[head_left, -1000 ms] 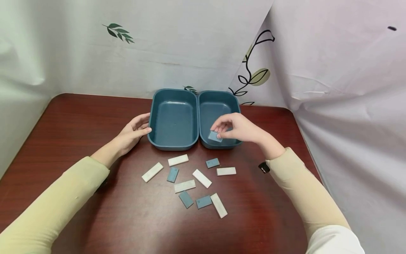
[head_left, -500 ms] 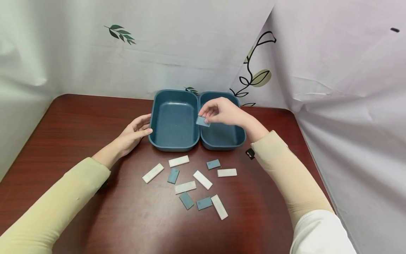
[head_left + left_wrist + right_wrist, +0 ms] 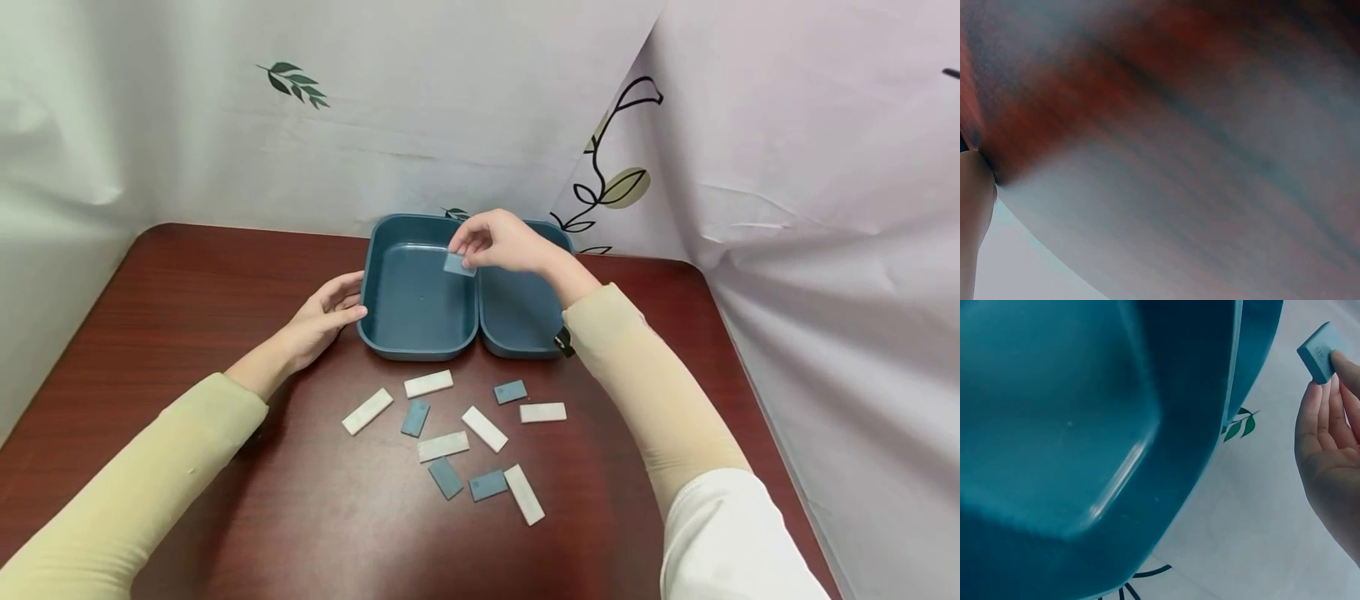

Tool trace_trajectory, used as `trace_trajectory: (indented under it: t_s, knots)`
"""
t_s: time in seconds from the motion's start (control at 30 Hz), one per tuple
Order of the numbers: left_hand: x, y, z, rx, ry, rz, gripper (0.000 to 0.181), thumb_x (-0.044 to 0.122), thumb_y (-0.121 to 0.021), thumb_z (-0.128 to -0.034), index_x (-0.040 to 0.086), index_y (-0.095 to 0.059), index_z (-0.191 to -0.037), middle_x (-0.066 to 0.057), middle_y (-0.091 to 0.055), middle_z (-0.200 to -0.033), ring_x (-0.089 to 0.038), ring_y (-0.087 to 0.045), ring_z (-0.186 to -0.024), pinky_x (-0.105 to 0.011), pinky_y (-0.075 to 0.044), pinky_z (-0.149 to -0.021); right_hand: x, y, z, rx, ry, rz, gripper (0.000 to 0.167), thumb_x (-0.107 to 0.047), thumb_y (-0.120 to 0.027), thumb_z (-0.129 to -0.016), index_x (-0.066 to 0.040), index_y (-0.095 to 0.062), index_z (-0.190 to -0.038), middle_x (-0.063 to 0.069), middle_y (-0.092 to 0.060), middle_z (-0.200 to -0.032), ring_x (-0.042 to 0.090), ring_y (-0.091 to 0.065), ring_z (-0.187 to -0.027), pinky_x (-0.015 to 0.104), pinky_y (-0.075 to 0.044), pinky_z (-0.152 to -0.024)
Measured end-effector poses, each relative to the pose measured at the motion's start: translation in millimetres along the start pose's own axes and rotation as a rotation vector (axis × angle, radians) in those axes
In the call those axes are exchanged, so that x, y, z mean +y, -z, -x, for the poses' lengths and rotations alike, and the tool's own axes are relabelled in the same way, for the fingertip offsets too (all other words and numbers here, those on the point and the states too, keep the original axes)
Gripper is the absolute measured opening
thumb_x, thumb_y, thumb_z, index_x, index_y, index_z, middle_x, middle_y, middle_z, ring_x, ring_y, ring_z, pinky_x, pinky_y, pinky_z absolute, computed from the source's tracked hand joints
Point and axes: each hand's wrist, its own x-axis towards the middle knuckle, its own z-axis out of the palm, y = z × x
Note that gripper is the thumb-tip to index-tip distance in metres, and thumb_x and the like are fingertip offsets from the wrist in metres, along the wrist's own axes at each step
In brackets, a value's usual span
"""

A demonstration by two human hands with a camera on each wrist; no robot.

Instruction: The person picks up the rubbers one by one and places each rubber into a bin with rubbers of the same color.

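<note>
My right hand [image 3: 506, 242] pinches a small blue-grey rectangular tile [image 3: 458, 264] between thumb and fingers. It hovers over the right part of the left blue bin [image 3: 418, 353]. In the right wrist view, the same tile [image 3: 1319, 353] shows faint marking on its face. My left hand [image 3: 322, 323] rests against the outer left side of that bin, its fingers relaxed along the wall and the thumb near the rim. Only a fingertip [image 3: 975, 206] shows at the edge of the left wrist view, which is blurred.
A second blue bin [image 3: 521, 346] stands right beside the first, partly behind my right arm. In front lie several white tiles [image 3: 442, 447] and several blue-grey tiles [image 3: 446, 478] on the dark red table [image 3: 300, 517]. White patterned cloth [image 3: 420, 108] hangs behind.
My right hand has carried the blue-grey tile from above the right bin, up and leftward over the divide, to above the left bin. My left hand stays at the left bin's side.
</note>
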Motion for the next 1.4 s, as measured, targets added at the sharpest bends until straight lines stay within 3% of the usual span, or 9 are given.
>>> trace_trajectory:
  t_s: [0.37, 0.67, 0.9, 1.4]
  knots:
    - [-1.6, 1.3, -2.1, 0.006, 0.010, -0.016, 0.062, 0.009, -0.056, -0.1103, 0.014, -0.029, -0.167, 0.003, -0.043, -0.158, -0.007, -0.045, -0.140, -0.015, -0.040, -0.111, 4, 6, -33.0, 0.009, -0.029, 0.044, 0.021, 0.002, -0.072, -0.097, 0.001, -0.075, -0.118, 0.016, -0.073, -0.114, 0.027, -0.069, -0.105, 0.036, -0.058, -0.096]
    - [-3.6, 1.6, -2.1, 0.001, 0.007, -0.029, 0.063, 0.010, -0.056, -0.1103, 0.013, -0.029, -0.167, 0.000, -0.042, -0.160, -0.007, -0.044, -0.142, -0.014, -0.040, -0.111, 8, -2, -53.6, 0.018, -0.030, 0.129, 0.022, 0.001, -0.071, -0.098, 0.000, -0.075, -0.119, 0.018, -0.072, -0.116, 0.027, -0.068, -0.108, 0.035, -0.057, -0.097]
    - [-2.5, 2.2, -3.0, 0.004, 0.004, -0.023, 0.062, 0.009, -0.056, -0.1101, 0.014, -0.030, -0.166, 0.008, -0.045, -0.153, -0.004, -0.047, -0.138, -0.013, -0.041, -0.110, 18, -15, -60.3, 0.078, -0.016, 0.086, 0.020, 0.000, -0.071, -0.099, -0.003, -0.076, -0.119, 0.015, -0.072, -0.113, 0.024, -0.067, -0.104, 0.032, -0.058, -0.094]
    - [0.5, -0.2, -1.0, 0.011, 0.011, -0.029, 0.063, 0.009, -0.056, -0.1101, 0.014, -0.030, -0.167, 0.005, -0.044, -0.155, -0.005, -0.046, -0.139, -0.013, -0.042, -0.109, 40, -39, -72.6, 0.119, -0.010, 0.131, 0.018, -0.004, -0.073, -0.100, -0.007, -0.079, -0.116, 0.012, -0.075, -0.114, 0.023, -0.070, -0.104, 0.031, -0.059, -0.091]
